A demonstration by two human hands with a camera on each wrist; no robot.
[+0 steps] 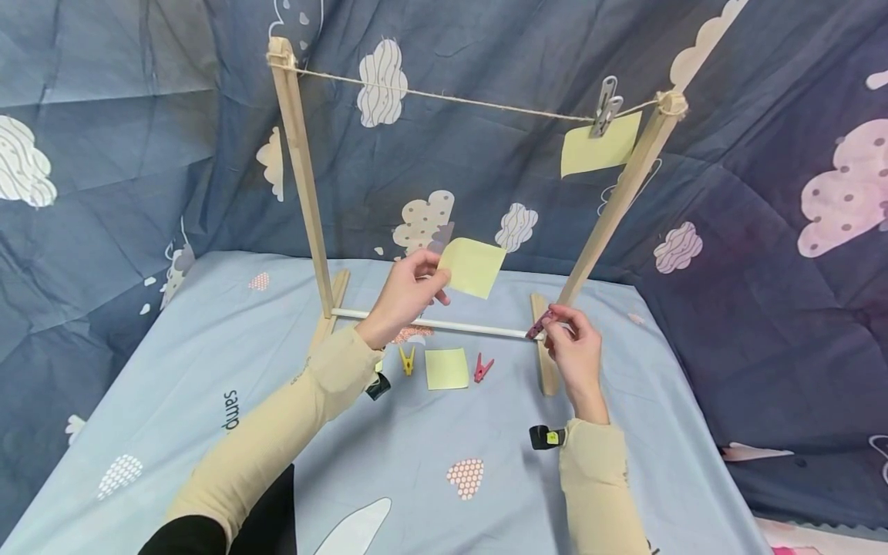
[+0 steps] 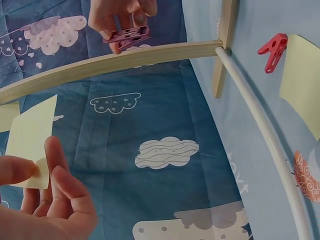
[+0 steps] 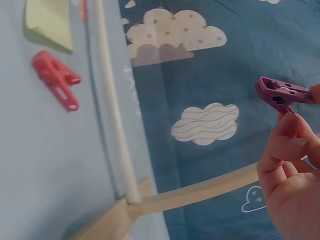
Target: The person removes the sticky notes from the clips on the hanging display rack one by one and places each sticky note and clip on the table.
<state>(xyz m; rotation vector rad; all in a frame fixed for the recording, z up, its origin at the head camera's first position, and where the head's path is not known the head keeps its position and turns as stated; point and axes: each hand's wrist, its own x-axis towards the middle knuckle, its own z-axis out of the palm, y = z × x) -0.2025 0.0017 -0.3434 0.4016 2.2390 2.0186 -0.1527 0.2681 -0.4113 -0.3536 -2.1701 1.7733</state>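
Note:
My left hand [image 1: 409, 293] pinches a yellow sticky note [image 1: 473, 267] by its left edge, holding it up in the middle of the wooden frame. In my right hand [image 1: 577, 351] is a purple clothespin [image 3: 282, 92], gripped between thumb and fingers near the right post [image 1: 620, 204]. Above, a twine line [image 1: 444, 98] runs between the two post tops. A metal clip [image 1: 606, 109] fastens another yellow note [image 1: 598, 146] to the line's right end.
On the blue cloth lie a yellow clothespin [image 1: 407, 361], a flat yellow note [image 1: 447, 368] and a red clothespin [image 1: 482, 368]. A white rod [image 1: 472, 327] joins the feet of the left post [image 1: 301, 169] and the right one. Dark patterned fabric [image 1: 486, 46] hangs behind.

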